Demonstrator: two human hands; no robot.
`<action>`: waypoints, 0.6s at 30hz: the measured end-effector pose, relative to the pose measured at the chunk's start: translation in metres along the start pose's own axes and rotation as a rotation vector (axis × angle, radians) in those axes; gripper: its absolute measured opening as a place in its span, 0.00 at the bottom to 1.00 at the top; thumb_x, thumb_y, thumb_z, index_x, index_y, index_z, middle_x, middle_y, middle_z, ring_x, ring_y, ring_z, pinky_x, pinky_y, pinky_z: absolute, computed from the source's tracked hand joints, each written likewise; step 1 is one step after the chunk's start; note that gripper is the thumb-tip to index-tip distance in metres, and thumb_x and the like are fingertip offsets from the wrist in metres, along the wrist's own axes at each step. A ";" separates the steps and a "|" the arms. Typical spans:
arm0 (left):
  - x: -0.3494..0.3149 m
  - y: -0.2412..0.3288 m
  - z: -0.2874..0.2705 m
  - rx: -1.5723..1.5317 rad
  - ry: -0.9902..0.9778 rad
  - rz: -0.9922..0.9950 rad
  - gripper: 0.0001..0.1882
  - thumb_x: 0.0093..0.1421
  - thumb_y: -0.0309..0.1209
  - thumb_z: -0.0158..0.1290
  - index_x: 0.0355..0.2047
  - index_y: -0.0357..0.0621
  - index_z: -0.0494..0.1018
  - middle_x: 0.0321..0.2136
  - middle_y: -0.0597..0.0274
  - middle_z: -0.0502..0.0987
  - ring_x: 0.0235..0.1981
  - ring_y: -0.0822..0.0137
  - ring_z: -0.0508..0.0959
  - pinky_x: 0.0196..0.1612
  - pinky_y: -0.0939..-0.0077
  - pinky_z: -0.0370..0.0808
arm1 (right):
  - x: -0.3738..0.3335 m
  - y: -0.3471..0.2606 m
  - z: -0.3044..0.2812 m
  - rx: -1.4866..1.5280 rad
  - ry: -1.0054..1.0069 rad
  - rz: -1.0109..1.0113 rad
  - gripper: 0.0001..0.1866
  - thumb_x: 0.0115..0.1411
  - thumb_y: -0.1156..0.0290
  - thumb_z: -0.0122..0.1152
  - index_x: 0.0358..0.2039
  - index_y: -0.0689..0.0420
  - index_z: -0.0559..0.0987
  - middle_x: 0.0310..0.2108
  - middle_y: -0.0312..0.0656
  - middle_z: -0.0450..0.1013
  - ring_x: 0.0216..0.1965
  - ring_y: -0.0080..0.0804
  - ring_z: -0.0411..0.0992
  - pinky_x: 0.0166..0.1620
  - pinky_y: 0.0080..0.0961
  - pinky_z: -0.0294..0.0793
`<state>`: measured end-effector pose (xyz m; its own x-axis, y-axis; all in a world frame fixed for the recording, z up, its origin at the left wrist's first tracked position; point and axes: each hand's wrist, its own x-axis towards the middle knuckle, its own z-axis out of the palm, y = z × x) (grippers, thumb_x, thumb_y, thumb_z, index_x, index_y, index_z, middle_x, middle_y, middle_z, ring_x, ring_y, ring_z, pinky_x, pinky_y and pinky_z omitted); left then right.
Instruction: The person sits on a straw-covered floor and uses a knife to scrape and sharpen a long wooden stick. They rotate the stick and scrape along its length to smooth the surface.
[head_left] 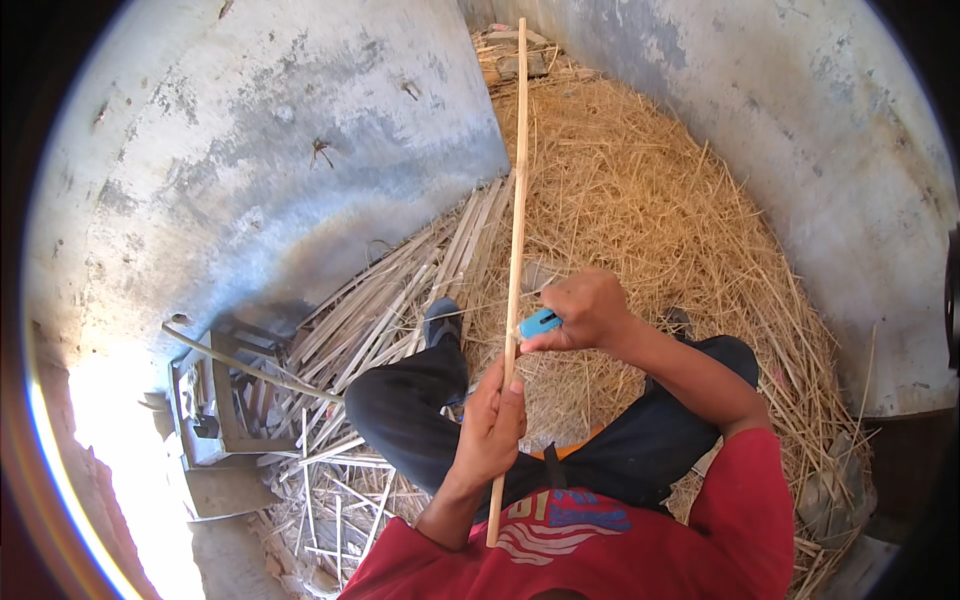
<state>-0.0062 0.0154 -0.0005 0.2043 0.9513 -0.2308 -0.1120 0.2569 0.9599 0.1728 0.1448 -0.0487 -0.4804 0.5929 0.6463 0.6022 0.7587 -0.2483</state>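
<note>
A long, pale bamboo strip (pixel 519 200) stretches from against my red shirt away toward the far wall. My left hand (pixel 490 428) is closed round its nearer part, with the thumb lying along it. Just beyond that grip, my right hand (pixel 588 308) holds a blue-handled utility knife (pixel 540 323). The front end of the knife meets the right side of the strip. Its blade is too small to make out. Both knees are bent out to the sides beneath my hands.
A pile of split bamboo strips (pixel 400 290) lies at the left against a worn wall (pixel 300 120). Straw-like shavings (pixel 640 190) cover the floor ahead and to the right. A small wooden frame (pixel 235 390) stands at the left, with a thin stick (pixel 250 365) across it.
</note>
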 end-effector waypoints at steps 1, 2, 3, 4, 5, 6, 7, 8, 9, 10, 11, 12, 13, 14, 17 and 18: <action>0.000 0.002 0.001 0.024 0.010 -0.001 0.22 0.69 0.32 0.38 0.62 0.40 0.54 0.16 0.78 0.57 0.14 0.86 0.57 0.18 0.89 0.55 | 0.001 0.004 0.001 -0.002 0.009 -0.004 0.37 0.42 0.26 0.56 0.10 0.50 0.63 0.08 0.35 0.60 0.11 0.35 0.65 0.17 0.31 0.62; 0.001 0.003 0.001 0.034 0.014 0.012 0.22 0.69 0.32 0.39 0.61 0.39 0.55 0.16 0.78 0.57 0.14 0.86 0.56 0.17 0.89 0.54 | 0.002 0.007 0.002 -0.004 0.016 -0.004 0.37 0.42 0.26 0.56 0.10 0.50 0.63 0.08 0.34 0.60 0.11 0.35 0.65 0.17 0.31 0.61; 0.002 0.003 0.001 0.044 0.019 0.024 0.22 0.69 0.32 0.39 0.61 0.38 0.56 0.16 0.79 0.57 0.13 0.87 0.55 0.17 0.89 0.53 | 0.003 0.008 0.003 -0.005 0.024 -0.004 0.37 0.42 0.26 0.56 0.10 0.50 0.63 0.08 0.34 0.60 0.11 0.35 0.65 0.17 0.31 0.61; 0.003 0.004 0.002 0.054 0.024 0.036 0.22 0.69 0.33 0.39 0.60 0.37 0.57 0.15 0.79 0.57 0.13 0.87 0.55 0.16 0.89 0.52 | 0.004 0.009 0.002 -0.024 0.029 -0.009 0.36 0.43 0.26 0.55 0.10 0.50 0.63 0.08 0.34 0.60 0.11 0.35 0.65 0.17 0.31 0.61; 0.003 0.004 0.002 0.052 0.019 0.034 0.21 0.69 0.32 0.39 0.60 0.37 0.56 0.15 0.79 0.57 0.13 0.87 0.55 0.16 0.89 0.52 | 0.005 0.008 0.001 -0.042 0.030 -0.017 0.36 0.43 0.26 0.55 0.10 0.50 0.63 0.08 0.34 0.60 0.11 0.35 0.64 0.16 0.31 0.61; 0.003 0.005 0.002 0.049 0.015 0.032 0.21 0.69 0.32 0.38 0.60 0.37 0.56 0.15 0.79 0.57 0.12 0.87 0.55 0.16 0.88 0.52 | 0.005 0.009 0.001 -0.059 0.031 -0.025 0.36 0.44 0.26 0.55 0.10 0.50 0.63 0.08 0.34 0.60 0.11 0.35 0.64 0.16 0.31 0.60; 0.002 0.005 0.002 0.046 0.010 0.030 0.21 0.69 0.32 0.38 0.60 0.37 0.56 0.15 0.79 0.56 0.12 0.87 0.54 0.16 0.88 0.52 | 0.005 0.012 0.003 -0.046 0.042 -0.001 0.36 0.43 0.26 0.55 0.09 0.50 0.63 0.08 0.35 0.60 0.10 0.34 0.64 0.16 0.31 0.60; 0.001 0.003 0.001 0.038 0.006 0.020 0.21 0.69 0.32 0.38 0.60 0.37 0.56 0.14 0.79 0.56 0.12 0.87 0.55 0.16 0.88 0.52 | 0.006 0.015 0.008 -0.030 0.054 0.023 0.37 0.42 0.26 0.56 0.09 0.50 0.63 0.08 0.35 0.60 0.10 0.34 0.64 0.15 0.30 0.60; -0.001 0.000 0.001 0.029 0.002 0.011 0.21 0.69 0.32 0.38 0.61 0.37 0.56 0.14 0.79 0.56 0.12 0.87 0.55 0.16 0.88 0.52 | 0.008 0.019 0.011 -0.013 0.067 0.046 0.37 0.41 0.26 0.57 0.08 0.50 0.62 0.07 0.35 0.60 0.09 0.34 0.63 0.14 0.30 0.60; -0.003 -0.002 0.001 0.021 -0.002 0.001 0.21 0.69 0.32 0.38 0.61 0.37 0.55 0.14 0.79 0.56 0.12 0.87 0.55 0.16 0.88 0.52 | 0.009 0.024 0.010 -0.035 0.067 0.021 0.37 0.41 0.26 0.56 0.08 0.50 0.63 0.07 0.35 0.60 0.09 0.34 0.64 0.14 0.30 0.60; -0.003 -0.001 0.000 0.013 -0.011 -0.011 0.22 0.69 0.32 0.38 0.61 0.38 0.55 0.15 0.78 0.57 0.13 0.86 0.55 0.17 0.88 0.53 | 0.012 0.029 0.006 -0.058 0.067 -0.005 0.37 0.42 0.26 0.56 0.08 0.50 0.63 0.07 0.35 0.60 0.09 0.34 0.64 0.14 0.30 0.60; -0.004 0.001 0.000 0.005 -0.020 -0.024 0.22 0.69 0.31 0.38 0.61 0.39 0.55 0.15 0.78 0.57 0.14 0.86 0.56 0.18 0.88 0.54 | 0.014 0.031 0.004 -0.081 0.067 -0.031 0.37 0.43 0.26 0.55 0.08 0.50 0.63 0.07 0.35 0.60 0.09 0.34 0.64 0.14 0.30 0.60; -0.005 0.002 -0.001 -0.003 -0.029 -0.036 0.22 0.69 0.31 0.38 0.61 0.39 0.55 0.16 0.77 0.58 0.14 0.85 0.57 0.18 0.88 0.55 | 0.015 0.031 0.005 -0.086 0.094 -0.041 0.37 0.44 0.26 0.54 0.08 0.50 0.63 0.07 0.35 0.59 0.09 0.33 0.63 0.14 0.30 0.60; -0.005 0.001 -0.001 -0.011 -0.034 -0.035 0.22 0.69 0.31 0.38 0.61 0.39 0.55 0.16 0.77 0.58 0.14 0.85 0.57 0.18 0.88 0.55 | 0.017 0.030 0.006 -0.091 0.118 -0.052 0.37 0.45 0.26 0.53 0.08 0.50 0.63 0.06 0.35 0.59 0.09 0.32 0.63 0.13 0.30 0.60; -0.006 -0.002 -0.003 -0.001 -0.058 -0.034 0.21 0.69 0.30 0.38 0.61 0.39 0.55 0.16 0.77 0.58 0.15 0.85 0.57 0.19 0.88 0.55 | 0.013 0.053 0.017 -0.161 0.151 0.045 0.37 0.48 0.26 0.50 0.08 0.50 0.64 0.05 0.33 0.58 0.07 0.30 0.61 0.12 0.28 0.58; -0.011 -0.005 -0.002 0.026 -0.073 -0.043 0.21 0.69 0.30 0.38 0.61 0.39 0.55 0.16 0.77 0.58 0.15 0.85 0.58 0.19 0.88 0.56 | 0.012 0.063 0.018 -0.191 0.155 0.105 0.38 0.48 0.26 0.49 0.08 0.50 0.65 0.05 0.33 0.58 0.07 0.29 0.61 0.12 0.27 0.58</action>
<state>-0.0100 0.0043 -0.0028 0.2793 0.9243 -0.2602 -0.0762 0.2915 0.9535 0.1937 0.2050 -0.0690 -0.3142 0.6063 0.7306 0.7604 0.6215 -0.1887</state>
